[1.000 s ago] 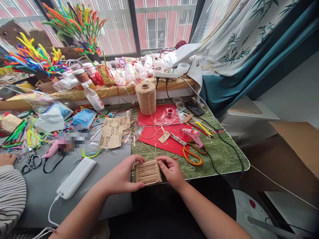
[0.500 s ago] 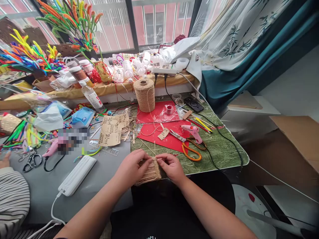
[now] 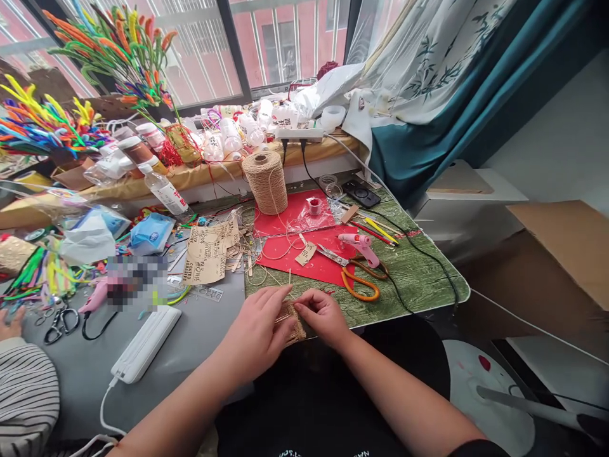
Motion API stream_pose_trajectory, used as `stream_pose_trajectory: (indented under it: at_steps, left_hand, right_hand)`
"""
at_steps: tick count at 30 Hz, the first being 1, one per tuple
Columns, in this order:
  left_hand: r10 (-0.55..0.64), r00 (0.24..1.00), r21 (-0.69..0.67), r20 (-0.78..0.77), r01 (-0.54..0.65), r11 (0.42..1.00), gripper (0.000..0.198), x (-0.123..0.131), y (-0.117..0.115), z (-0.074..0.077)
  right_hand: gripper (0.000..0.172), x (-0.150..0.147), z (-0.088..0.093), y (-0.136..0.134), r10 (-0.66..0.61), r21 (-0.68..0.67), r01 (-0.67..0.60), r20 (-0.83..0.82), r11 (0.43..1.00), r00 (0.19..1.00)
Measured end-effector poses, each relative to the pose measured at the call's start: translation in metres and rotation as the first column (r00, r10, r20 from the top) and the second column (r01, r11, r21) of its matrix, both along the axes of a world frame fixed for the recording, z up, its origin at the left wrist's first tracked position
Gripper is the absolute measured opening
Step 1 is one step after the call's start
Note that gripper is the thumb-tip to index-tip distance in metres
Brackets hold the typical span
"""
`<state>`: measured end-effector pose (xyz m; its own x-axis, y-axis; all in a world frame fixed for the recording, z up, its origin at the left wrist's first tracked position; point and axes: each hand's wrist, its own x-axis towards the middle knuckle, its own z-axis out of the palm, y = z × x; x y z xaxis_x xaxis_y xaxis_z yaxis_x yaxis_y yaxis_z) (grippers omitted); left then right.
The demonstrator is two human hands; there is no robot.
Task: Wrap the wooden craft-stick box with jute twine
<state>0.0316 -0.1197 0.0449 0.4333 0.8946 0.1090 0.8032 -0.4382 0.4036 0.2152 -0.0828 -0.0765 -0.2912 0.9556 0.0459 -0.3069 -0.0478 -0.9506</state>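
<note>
Tan twine piece (image 3: 298,331), black-striped white sleeve (image 3: 29,387)

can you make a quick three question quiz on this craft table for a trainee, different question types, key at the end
1. True or false: the large twine spool stands upright.

2. Which of these lies closest to the orange-handled scissors?
A) the clear plastic bottle
B) the pink glue gun
C) the blue packet

3. Fill in the blank: of the person's own two hands, the ____ one hides more of the twine-wrapped piece from the head camera.

Key:
1. True
2. B
3. left hand
</note>
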Motion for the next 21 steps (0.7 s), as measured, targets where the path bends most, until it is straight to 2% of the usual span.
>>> stream_pose_trajectory:
  at_steps: [2, 3, 4, 8, 13, 17, 21]
  left_hand:
    - [0.027, 0.997, -0.008, -0.067, -0.028, 1.0, 0.085, 0.006, -0.004, 0.0]
    - [0.049, 0.994, -0.009, -0.101, -0.05, 0.999, 0.095, 0.009, -0.005, -0.002]
    - [0.065, 0.99, -0.01, -0.128, -0.067, 0.998, 0.097, 0.011, -0.006, -0.004]
    - [0.065, 0.99, -0.019, -0.121, -0.067, 0.998, 0.073, 0.012, -0.004, -0.009]
    - [0.051, 0.998, -0.001, 0.033, -0.051, 0.999, 0.074, 0.0, -0.006, -0.013]
    - [0.038, 0.975, 0.021, 0.219, -0.043, 0.999, 0.077, -0.014, -0.007, -0.035]
    - [-0.007, 0.91, 0.054, 0.416, -0.017, 0.998, 0.081, -0.02, -0.007, -0.062]
  right_hand:
    - [0.023, 0.0, 0.002, 0.001, 0.0, 0.008, 0.0, 0.012, 1.0, 1.0]
    - [0.023, 0.0, 0.003, 0.001, 0.0, 0.014, 0.0, 0.015, 1.0, 1.0]
    - [0.023, 0.0, 0.004, 0.001, 0.0, 0.02, 0.0, 0.017, 1.0, 1.0]
    - [0.021, 0.0, 0.006, 0.001, -0.001, 0.034, 0.001, -0.004, 0.999, 1.0]
    - [0.019, 0.01, 0.007, 0.001, -0.016, 0.077, 0.015, 0.017, 0.997, 1.0]
    - [0.018, 0.022, 0.012, 0.005, -0.037, 0.177, 0.011, 0.146, 0.984, 0.989]
    - [0.014, 0.03, 0.028, 0.007, -0.083, 0.278, 0.018, 0.222, 0.96, 0.971]
